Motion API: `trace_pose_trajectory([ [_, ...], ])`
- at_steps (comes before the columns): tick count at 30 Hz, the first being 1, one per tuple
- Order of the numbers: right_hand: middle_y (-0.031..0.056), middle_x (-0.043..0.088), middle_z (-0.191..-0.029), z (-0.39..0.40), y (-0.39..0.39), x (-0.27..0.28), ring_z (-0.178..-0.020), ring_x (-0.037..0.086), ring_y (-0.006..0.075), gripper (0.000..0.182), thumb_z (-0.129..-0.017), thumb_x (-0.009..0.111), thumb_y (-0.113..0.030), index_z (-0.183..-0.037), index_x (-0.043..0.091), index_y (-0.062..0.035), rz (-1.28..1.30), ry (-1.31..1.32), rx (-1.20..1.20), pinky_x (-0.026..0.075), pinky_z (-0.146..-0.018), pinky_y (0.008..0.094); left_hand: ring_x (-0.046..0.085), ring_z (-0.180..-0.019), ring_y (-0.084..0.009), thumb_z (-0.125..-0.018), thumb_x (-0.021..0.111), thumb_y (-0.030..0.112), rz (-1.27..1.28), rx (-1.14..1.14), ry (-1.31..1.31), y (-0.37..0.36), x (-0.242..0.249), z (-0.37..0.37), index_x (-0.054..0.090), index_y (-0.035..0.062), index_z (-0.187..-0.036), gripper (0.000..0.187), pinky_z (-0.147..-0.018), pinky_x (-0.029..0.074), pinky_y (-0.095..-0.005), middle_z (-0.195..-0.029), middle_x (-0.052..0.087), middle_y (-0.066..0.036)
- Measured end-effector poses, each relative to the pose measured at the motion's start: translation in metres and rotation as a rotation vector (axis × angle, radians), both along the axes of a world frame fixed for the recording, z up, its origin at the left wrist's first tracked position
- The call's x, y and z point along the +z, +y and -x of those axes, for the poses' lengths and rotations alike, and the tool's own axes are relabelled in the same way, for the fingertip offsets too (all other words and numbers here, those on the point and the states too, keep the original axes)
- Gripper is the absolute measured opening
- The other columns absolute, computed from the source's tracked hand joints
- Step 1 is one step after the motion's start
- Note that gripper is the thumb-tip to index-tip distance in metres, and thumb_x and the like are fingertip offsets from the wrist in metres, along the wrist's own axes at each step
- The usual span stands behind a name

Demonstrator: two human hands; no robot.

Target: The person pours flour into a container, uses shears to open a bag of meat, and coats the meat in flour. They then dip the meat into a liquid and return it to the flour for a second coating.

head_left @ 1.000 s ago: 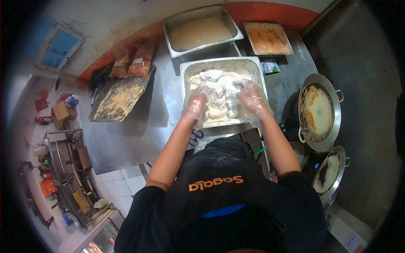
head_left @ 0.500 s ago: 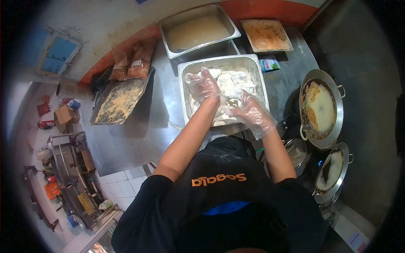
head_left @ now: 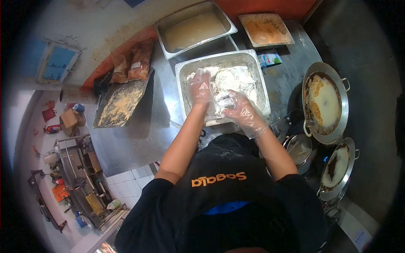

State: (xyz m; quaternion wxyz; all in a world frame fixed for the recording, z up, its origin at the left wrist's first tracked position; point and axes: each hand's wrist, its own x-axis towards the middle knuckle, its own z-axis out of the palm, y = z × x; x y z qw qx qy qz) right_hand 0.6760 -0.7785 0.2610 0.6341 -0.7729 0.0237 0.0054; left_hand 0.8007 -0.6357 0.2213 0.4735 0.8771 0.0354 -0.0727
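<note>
A deep metal tray (head_left: 181, 90) stands on the steel table in front of me, with white flour and flour-coated pieces (head_left: 236, 80) in it. My left hand (head_left: 200, 89), in a clear plastic glove, is inside the tray's left part, its fingers pointing away from me over the flour. In the tray's near right part my right hand (head_left: 241, 109), gloved the same way, has its fingers curled at a floured piece. Flour and the loose glove film hide where the fingertips of both hands end.
Behind the tray is a metal pan of cloudy liquid (head_left: 196, 31); a tray of orange-brown coating (head_left: 265, 29) lies at back right. Two pans of frothing oil (head_left: 325, 103) (head_left: 335, 166) stand right. Left are a dark tray of crumbs (head_left: 122, 103) and bagged pieces (head_left: 139, 61).
My left hand has shifted slightly left and down within the tray. My right hand has moved left and its fingers have curled in more. The whole view has tilted a little.
</note>
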Motion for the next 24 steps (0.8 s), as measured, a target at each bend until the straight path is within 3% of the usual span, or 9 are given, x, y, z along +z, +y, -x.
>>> trace_pose_trajectory([
  [4,0.0168,0.065,-0.103,-0.028,-0.037,-0.014,-0.096,0.063,0.0242,0.038,-0.077,0.064,-0.014,-0.111,0.062,0.0027,0.105,0.116,-0.202,0.049,-0.088,0.0376,0.053,-0.119,-0.0403,-0.079,0.067,0.041,-0.161,-0.178,0.086,0.009,0.003,0.000,0.036,-0.0084,-0.139,0.083,-0.100,0.042,-0.0402,-0.127,0.052,-0.032],
  [6,0.0195,0.064,-0.111,-0.058,-0.058,-0.059,-0.108,0.060,0.0326,0.046,-0.076,0.069,-0.027,-0.112,0.063,-0.0003,0.938,-0.044,-0.241,0.047,-0.094,0.0410,0.050,-0.123,-0.0404,-0.078,0.067,0.048,-0.182,-0.195,0.029,0.004,-0.020,-0.009,0.036,-0.0078,-0.139,0.088,-0.103,0.039,-0.0390,-0.129,0.052,-0.030],
  [7,0.0195,0.064,-0.111,-0.070,-0.058,-0.055,-0.108,0.060,0.0326,0.046,-0.076,0.069,-0.027,-0.112,0.063,-0.0003,0.940,-0.043,-0.238,0.047,-0.094,0.0410,0.047,-0.127,-0.0405,-0.076,0.066,0.055,-0.200,-0.214,-0.040,-0.001,-0.026,-0.015,0.037,-0.0073,-0.140,0.093,-0.105,0.037,-0.0378,-0.131,0.052,-0.028],
  [9,0.0243,0.066,-0.104,-0.099,-0.052,-0.035,-0.100,0.064,0.0372,0.042,-0.074,0.061,-0.032,-0.101,0.069,-0.0003,0.965,0.375,-0.002,0.050,-0.090,0.0412,0.048,-0.126,-0.0389,-0.074,0.068,0.053,-0.222,-0.179,0.144,-0.013,-0.010,-0.030,0.036,-0.0057,-0.141,0.095,-0.105,0.038,-0.0382,-0.131,0.051,-0.029],
  [12,0.0244,0.067,-0.103,-0.144,-0.051,-0.098,-0.099,0.065,0.0365,0.042,-0.072,0.061,-0.035,-0.096,0.072,-0.0017,1.233,0.459,0.240,0.050,-0.090,0.0408,0.050,-0.124,-0.0391,-0.071,0.072,0.051,-0.425,-0.232,0.145,-0.016,-0.030,-0.050,0.033,-0.0033,-0.143,0.098,-0.104,0.040,-0.0384,-0.129,0.052,-0.032],
  [17,0.0221,0.068,-0.093,-0.148,-0.051,-0.076,-0.089,0.066,0.0321,0.040,-0.066,0.065,-0.033,-0.084,0.070,0.0026,1.000,0.437,0.418,0.051,-0.080,0.0392,0.057,-0.114,-0.0326,-0.072,0.073,0.030,-0.080,-0.184,0.172,0.012,-0.079,-0.062,0.037,-0.0004,-0.141,0.083,-0.097,0.044,-0.0363,-0.120,0.059,-0.026],
  [19,0.0202,0.069,-0.084,-0.128,-0.045,-0.043,-0.081,0.066,0.0300,0.038,-0.063,0.069,-0.030,-0.078,0.068,0.0051,0.811,0.531,0.355,0.052,-0.073,0.0377,0.059,-0.110,-0.0308,-0.076,0.069,0.023,0.008,-0.121,0.249,0.017,-0.024,-0.027,0.036,-0.0022,-0.141,0.077,-0.094,0.046,-0.0340,-0.119,0.060,-0.023],
  [21,0.0190,0.069,-0.089,-0.106,-0.036,-0.028,-0.079,0.063,0.0285,0.043,-0.062,0.068,-0.025,-0.092,0.067,0.0068,0.499,0.571,0.297,0.051,-0.075,0.0348,0.057,-0.112,-0.0318,-0.078,0.067,0.022,0.117,-0.233,0.280,0.024,0.051,0.008,0.029,-0.0045,-0.143,0.080,-0.096,0.045,-0.0333,-0.124,0.056,-0.026],
  [24,0.0220,0.059,-0.117,-0.073,-0.037,-0.012,-0.106,0.058,0.0323,0.068,-0.068,0.068,-0.031,-0.126,0.051,0.0009,0.494,0.385,0.241,0.046,-0.093,0.0358,0.054,-0.117,-0.0327,-0.078,0.069,0.028,0.085,-0.244,0.162,0.044,0.009,0.021,0.016,-0.0070,-0.146,0.094,-0.100,0.041,-0.0345,-0.129,0.052,-0.027],
])
